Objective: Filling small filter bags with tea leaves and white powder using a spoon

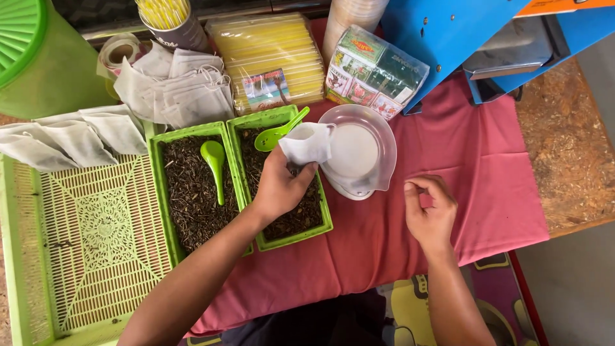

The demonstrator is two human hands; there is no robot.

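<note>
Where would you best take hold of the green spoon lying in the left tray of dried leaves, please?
Probably by the handle of the green spoon, coming from above with a pinch across its narrow sides. The bowl lies at the far end and the slim handle runs toward the person on top of the leaves in the left tray, so the near end is exposed. The left hand, nearest, already holds a white bag.

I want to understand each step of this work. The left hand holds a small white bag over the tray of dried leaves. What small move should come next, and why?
Probably the right hand should reach for the green spoon in the right tray. The left hand already holds the white bag above the dried leaves, the right hand is free on the pink cloth, and the spoon lies untouched.
</note>
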